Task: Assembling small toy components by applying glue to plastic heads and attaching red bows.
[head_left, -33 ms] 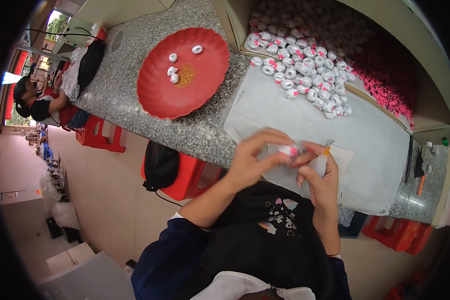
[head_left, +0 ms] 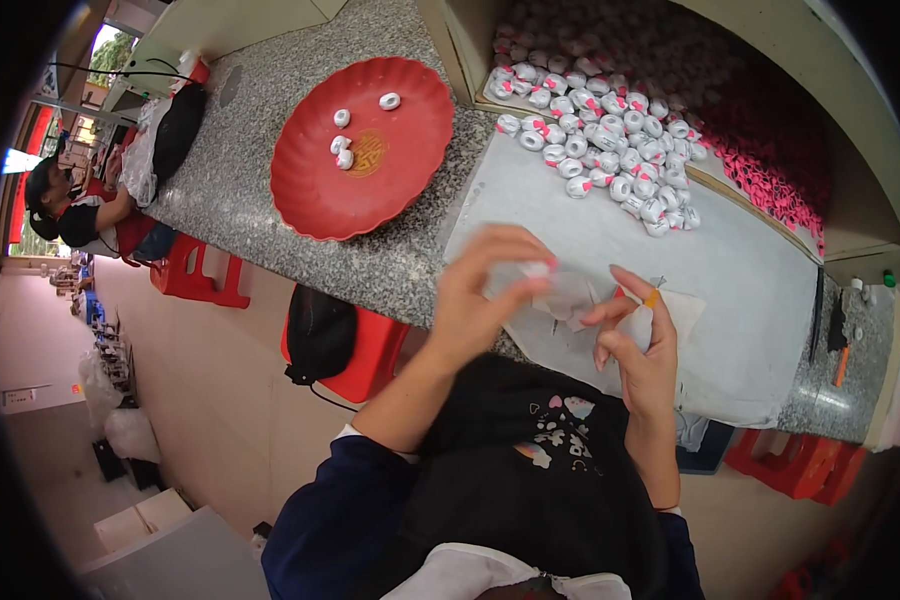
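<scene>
Speckled grey worktop (head_left: 235, 190) — red scalloped dish (head_left: 305, 195); left hand (head_left: 470, 300) pinching blurred pink-white piece (head_left: 540, 269) — right hand (head_left: 648, 365) clamped round white orange-tipped bottle (head_left: 638, 326)

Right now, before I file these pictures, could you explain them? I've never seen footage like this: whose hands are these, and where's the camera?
There's no robot: these are a person's own bare hands, seen from a fisheye camera on their head, looking down. Its wide lens bends straight edges.

The left hand is blurred but seems to pinch a small white-and-pink piece. The right hand holds a small whitish bottle with an orange-yellow tip.

On the speckled counter, a scalloped red dish carries four white ring-shaped pieces. Beyond the hands, many similar pieces are heaped at the far edge of a pale sheet.
</scene>
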Demonstrator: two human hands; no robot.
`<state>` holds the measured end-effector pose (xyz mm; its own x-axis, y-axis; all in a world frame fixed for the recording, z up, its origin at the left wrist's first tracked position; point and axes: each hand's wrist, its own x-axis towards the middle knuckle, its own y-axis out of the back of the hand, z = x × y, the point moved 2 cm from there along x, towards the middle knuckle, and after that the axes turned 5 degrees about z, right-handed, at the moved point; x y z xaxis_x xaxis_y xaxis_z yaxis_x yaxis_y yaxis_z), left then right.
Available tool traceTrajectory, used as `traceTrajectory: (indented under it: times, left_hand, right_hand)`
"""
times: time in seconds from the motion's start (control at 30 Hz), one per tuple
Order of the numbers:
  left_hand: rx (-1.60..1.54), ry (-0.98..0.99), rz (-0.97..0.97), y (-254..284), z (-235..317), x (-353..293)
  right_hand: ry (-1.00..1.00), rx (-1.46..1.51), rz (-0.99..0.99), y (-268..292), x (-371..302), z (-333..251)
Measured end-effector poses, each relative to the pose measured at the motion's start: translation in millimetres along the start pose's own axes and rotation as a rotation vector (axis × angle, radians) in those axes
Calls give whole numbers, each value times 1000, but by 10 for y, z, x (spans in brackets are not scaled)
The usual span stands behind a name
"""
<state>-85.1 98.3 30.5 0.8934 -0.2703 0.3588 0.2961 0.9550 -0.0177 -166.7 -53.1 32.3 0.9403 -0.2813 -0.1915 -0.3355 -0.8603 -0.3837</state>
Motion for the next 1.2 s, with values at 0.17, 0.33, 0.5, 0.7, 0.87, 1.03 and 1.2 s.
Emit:
traceTrajectory:
  times: [0.17, 0.33, 0.5, 0.7, 0.87, 1.03, 1.2]
  left_hand:
    - [771, -254, 326, 602, 39, 604]
    - [772, -425, -157, -44, -126, 651]
    - [941, -454, -258, -436, -528, 657]
    - [125, 155, -204, -274, -226, 461]
    - [-442, 604, -189, -421, -9, 41]
    - [-378, 298, -234, -493, -15, -202]
    - [-594, 380, -90, -533, -3, -306]
  right_hand:
    - [43, -104, 69, 319, 7, -31]
    - [75, -59, 162, 351, -55, -58]
    - [168, -59, 153, 395, -165, -71]
    - [179, 37, 131, 402, -226, -216]
    - [203, 14, 280, 403, -277, -333]
    - [462, 115, 370, 371, -327, -403]
    - [706, -205, 328, 349, -411, -371]
